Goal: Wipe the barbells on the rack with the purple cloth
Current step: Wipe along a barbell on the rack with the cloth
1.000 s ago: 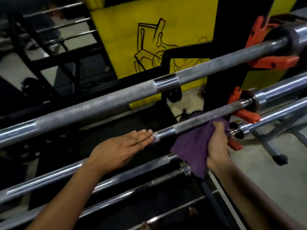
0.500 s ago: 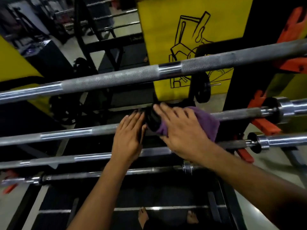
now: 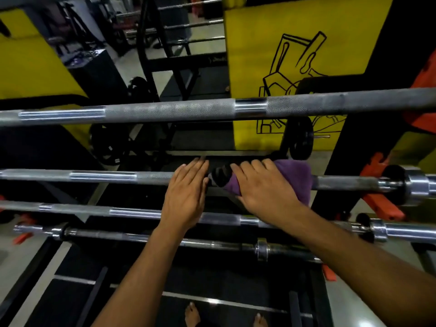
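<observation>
Left hand [image 3: 186, 197] flat, fingers straight and together, lying on the second barbell [image 3: 103, 177] of the rack, nothing gripped; fingertips reaching just past the bar's far side. Just right of that hand, touching or nearly so, a dark striped patch [image 3: 219, 177] wrapped at the bar, seemingly part of the cloth, though hard to tell. Next, right hand [image 3: 264, 185] spread over the purple cloth [image 3: 297, 178], pressing it down onto the same bar with fingers extended over the top; cloth draped over the shaft and bunched under the palm, its free edge hanging just below the hand.

Above both hands, top barbell [image 3: 165, 110], knurled with smooth bands. Below the wrists, third barbell [image 3: 132, 212], and nearer still a darker fourth bar [image 3: 165, 239] with a collar. Right of the cloth hand, chrome sleeve [image 3: 417, 185] and orange rack hook [image 3: 377, 201].

Judgement on handling: cloth soft, light, limp, likely to snag a little on knurling and slide freely on smooth bands; best wrapped round the shaft and clasped from above. Bars stiff, heavy, prone to roll in their hooks, hence a steadying hand alongside.

No readable brand or lettering; only a black line drawing on the yellow panel [image 3: 259, 55] beyond the hands.
</observation>
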### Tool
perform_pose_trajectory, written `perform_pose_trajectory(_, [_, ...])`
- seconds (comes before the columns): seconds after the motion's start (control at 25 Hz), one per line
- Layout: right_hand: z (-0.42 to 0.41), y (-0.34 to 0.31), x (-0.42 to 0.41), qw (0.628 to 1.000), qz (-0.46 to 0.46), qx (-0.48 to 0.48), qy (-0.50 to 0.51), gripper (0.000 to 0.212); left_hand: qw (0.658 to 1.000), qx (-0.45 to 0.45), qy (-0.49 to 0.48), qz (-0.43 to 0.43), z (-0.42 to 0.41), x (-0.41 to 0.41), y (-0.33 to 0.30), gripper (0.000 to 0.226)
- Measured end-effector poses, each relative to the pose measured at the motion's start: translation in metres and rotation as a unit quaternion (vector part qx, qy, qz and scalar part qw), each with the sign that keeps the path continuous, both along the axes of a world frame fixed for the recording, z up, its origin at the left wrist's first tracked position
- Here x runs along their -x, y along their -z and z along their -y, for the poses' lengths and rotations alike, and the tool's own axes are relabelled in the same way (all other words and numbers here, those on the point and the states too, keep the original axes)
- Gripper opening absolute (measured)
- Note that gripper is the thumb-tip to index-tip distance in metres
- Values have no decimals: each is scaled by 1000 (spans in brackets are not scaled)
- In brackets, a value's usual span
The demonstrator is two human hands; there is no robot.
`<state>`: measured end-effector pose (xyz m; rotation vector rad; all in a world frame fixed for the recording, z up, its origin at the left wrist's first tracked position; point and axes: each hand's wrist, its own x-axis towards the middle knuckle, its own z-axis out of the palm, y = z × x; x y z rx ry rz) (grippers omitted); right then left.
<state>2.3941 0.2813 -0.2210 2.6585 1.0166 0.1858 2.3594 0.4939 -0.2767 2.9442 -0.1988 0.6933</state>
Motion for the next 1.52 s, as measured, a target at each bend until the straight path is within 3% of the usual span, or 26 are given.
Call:
perform_pose_trajectory(0.08, [-4, -10, -13, 995, -72, -55, 32, 55, 1000, -11, -15, 3, 3, 0, 1, 51])
perform_pose_trajectory(0.2, [-23, -23, -54, 946, -263, -153, 111, 56, 999, -8, -39, -11, 4, 3, -1, 54])
perform_pose_trajectory(0.24, [-19, -21, -53, 959, -233, -141, 82, 54, 999, -7, -48, -16, 6, 4, -2, 56])
perform_pose_trajectory(0.28, [-10, -11, -44, 980, -137, -142, 25, 49, 998, -6, -55, -21, 7, 5, -2, 58])
perform_pose_trajectory(0.32, [3, 1, -30, 982, -44, -183, -25, 43, 998, -4, -63, -24, 8, 6, -1, 60])
perform_pose_trajectory(0.36, [17, 9, -12, 965, -23, -251, -76, 41, 997, -2, -71, -28, 8, 7, -1, 60])
perform_pose_trajectory(0.4, [30, 26, 3, 923, -39, -363, -122, 43, 996, -1, -77, -35, 7, 8, 0, 61])
perform_pose_trajectory(0.48, [42, 49, 42, 800, -218, -550, -97, 32, 995, -4, -79, -52, 2, 13, 1, 65])
perform_pose_trajectory(0.52, [43, 55, 60, 727, -288, -623, -11, 21, 995, -3, -78, -60, 0, 15, 0, 66])
perform_pose_trajectory(0.56, [41, 61, 75, 631, -342, -689, 102, 22, 995, 1, -77, -68, -2, 16, 0, 67])
perform_pose_trajectory(0.64, [34, 69, 87, 415, -419, -741, 320, 29, 994, 9, -77, -74, -2, 16, 0, 68])
perform_pose_trajectory(0.68, [31, 68, 83, 336, -439, -742, 379, 30, 994, 12, -78, -72, -1, 15, 0, 68])
perform_pose_trajectory(0.72, [25, 64, 76, 287, -449, -745, 400, 31, 994, 15, -78, -70, -1, 14, 1, 68])
perform_pose_trajectory(0.76, [15, 56, 70, 262, -451, -756, 396, 32, 994, 16, -77, -70, -1, 14, 2, 68])
perform_pose_trajectory(0.84, [-13, 51, 60, 262, -430, -780, 371, 37, 995, 10, -74, -70, -4, 12, 4, 67])
perform_pose_trajectory(0.96, [-58, 43, 55, 296, -432, -769, 367, 49, 996, -5, -67, -60, -8, 11, 3, 67])
perform_pose_trajectory(1.08, [-75, 38, 58, 322, -473, -744, 346, 42, 997, -7, -63, -52, -7, 10, 2, 68])
perform_pose_trajectory(1.24, [-48, 36, 72, 283, -391, -793, 372, 24, 997, -12, -60, -49, -6, 12, 2, 67])
perform_pose_trajectory(1.32, [-47, 39, 69, 302, -377, -792, 373, 24, 997, -4, -58, -42, -6, 10, 3, 67])
perform_pose_trajectory(1.4, [-56, 36, 63, 350, -415, -758, 362, 26, 998, -3, -55, -38, -7, 10, 5, 66])
perform_pose_trajectory(1.52, [-60, 30, 61, 342, -486, -728, 340, 26, 998, 0, -52, -39, -7, 11, 5, 67])
